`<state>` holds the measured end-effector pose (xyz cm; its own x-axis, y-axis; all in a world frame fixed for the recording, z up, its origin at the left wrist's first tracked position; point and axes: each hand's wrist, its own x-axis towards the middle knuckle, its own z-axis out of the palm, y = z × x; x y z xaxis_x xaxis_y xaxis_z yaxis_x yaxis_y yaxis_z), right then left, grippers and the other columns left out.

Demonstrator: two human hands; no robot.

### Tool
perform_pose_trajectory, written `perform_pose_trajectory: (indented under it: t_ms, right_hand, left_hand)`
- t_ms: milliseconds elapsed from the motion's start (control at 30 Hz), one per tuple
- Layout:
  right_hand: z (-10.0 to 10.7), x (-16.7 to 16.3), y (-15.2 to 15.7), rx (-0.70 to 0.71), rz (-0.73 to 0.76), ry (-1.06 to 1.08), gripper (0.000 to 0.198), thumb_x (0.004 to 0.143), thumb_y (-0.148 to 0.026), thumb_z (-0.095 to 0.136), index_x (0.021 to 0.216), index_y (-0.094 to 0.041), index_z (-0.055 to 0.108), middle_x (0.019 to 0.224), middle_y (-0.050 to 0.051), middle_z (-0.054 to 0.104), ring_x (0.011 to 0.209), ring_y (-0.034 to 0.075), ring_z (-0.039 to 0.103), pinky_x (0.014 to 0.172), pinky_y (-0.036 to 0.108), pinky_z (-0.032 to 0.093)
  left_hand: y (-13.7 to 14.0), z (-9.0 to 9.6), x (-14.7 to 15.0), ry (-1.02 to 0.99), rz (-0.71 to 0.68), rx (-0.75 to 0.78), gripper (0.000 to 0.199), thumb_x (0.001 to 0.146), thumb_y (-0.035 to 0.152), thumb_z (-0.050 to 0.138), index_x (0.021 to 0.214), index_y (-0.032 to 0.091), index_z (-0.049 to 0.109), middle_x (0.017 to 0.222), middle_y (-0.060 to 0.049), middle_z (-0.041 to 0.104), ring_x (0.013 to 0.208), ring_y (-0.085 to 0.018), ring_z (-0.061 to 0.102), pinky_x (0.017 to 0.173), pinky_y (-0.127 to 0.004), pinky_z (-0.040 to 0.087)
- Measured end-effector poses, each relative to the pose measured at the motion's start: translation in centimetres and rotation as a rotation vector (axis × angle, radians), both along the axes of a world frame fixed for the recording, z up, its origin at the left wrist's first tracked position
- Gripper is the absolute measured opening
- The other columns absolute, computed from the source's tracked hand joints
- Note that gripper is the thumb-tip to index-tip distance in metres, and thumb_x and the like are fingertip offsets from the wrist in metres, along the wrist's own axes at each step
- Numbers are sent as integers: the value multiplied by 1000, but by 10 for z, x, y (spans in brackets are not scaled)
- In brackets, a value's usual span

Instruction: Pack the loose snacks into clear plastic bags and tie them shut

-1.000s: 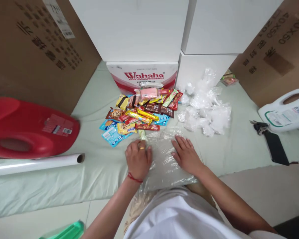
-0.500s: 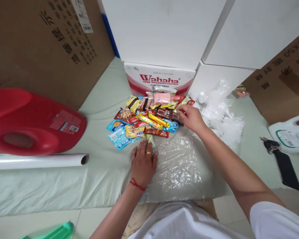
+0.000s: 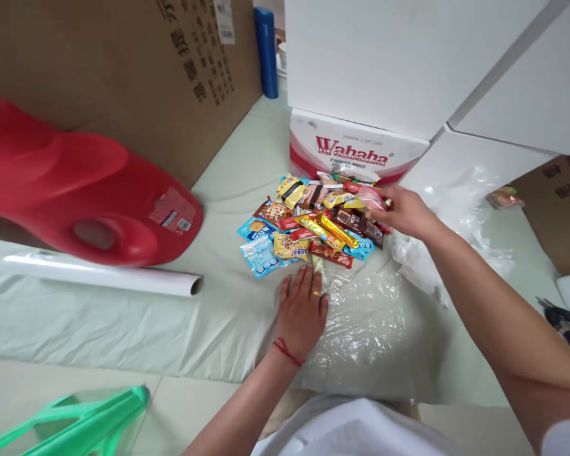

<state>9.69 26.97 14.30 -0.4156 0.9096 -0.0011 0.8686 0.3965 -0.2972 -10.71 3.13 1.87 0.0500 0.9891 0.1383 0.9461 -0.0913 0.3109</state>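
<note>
My left hand [image 3: 302,315] lies flat on the cloth with its fingers stretched out, at the near edge of a pile of wrapped snacks. Its fingertips are by a pale green packet [image 3: 318,263] and the edge of a clear plastic bag [image 3: 361,323] spread flat. At the right side of the pile, my right hand [image 3: 407,212] pinches a pink snack packet [image 3: 373,202], slightly blurred. Below that packet are dark brown cocoa packets [image 3: 351,220]. Nearer to me lie yellow-wrapped bars [image 3: 323,233], a yellow cookie packet [image 3: 291,246] and a light blue packet [image 3: 261,256].
A Wahaha carton [image 3: 356,149] stands behind the pile, under white boxes [image 3: 361,57]. Crumpled clear bags [image 3: 460,234] lie to the right. At left are a red jug [image 3: 137,215], a white roll [image 3: 104,277] and a cardboard box [image 3: 123,82]. A green plastic object [image 3: 95,418] is on the floor.
My right hand has taken hold of the pink packet from the top of the pile and drawn it rightward. My left hand stays flat in place. The view has shifted left.
</note>
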Motion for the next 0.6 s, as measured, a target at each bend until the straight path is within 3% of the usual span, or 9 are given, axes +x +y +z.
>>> perform_pose_trajectory:
  t_ms: [100,167,267,400,500,600]
  right_hand:
    - [-1,42,-10,-247,-140,123,48,75,-62,75,96,-19,74,75,2,65,66,18,56,62,30,40]
    - [3,59,-10,-318,-228,161,52,71,-64,77,97,-19,75,70,1,64,63,18,54,60,30,39]
    - [18,61,7,-194,-296,230,50,72,-60,78,100,-18,75,72,2,65,64,17,52,60,30,37]
    - [40,26,48,64,-191,313,26,82,-42,77,87,-17,69,79,1,60,71,14,46,68,29,34]
    - [41,2,72,45,-164,380,20,83,-31,77,80,-17,63,76,-3,54,72,11,42,71,29,32]
    - [30,4,74,-56,-228,496,20,85,-29,77,78,-18,61,71,-4,53,70,10,42,72,27,34]
  left_hand:
    - [0,-2,-2,-8,0,12,50,106,35,42,151,15,54,161,-12,50,151,-28,44,123,-52,30]
    - [1,-3,-2,-19,-1,22,49,106,34,43,150,15,55,160,-12,52,150,-29,46,122,-53,31]
    - [2,-3,-3,-34,-10,32,48,105,32,44,148,14,57,159,-13,53,148,-29,48,122,-53,31]
    - [2,-1,-4,-38,-22,35,49,105,32,44,148,12,58,157,-15,55,146,-31,50,121,-54,32]
    - [2,-1,-5,-33,-26,44,49,105,30,45,148,12,57,156,-17,55,145,-32,52,120,-55,33]
    - [2,-2,-6,-26,-30,46,48,104,29,45,147,12,58,156,-17,55,144,-33,52,119,-55,34]
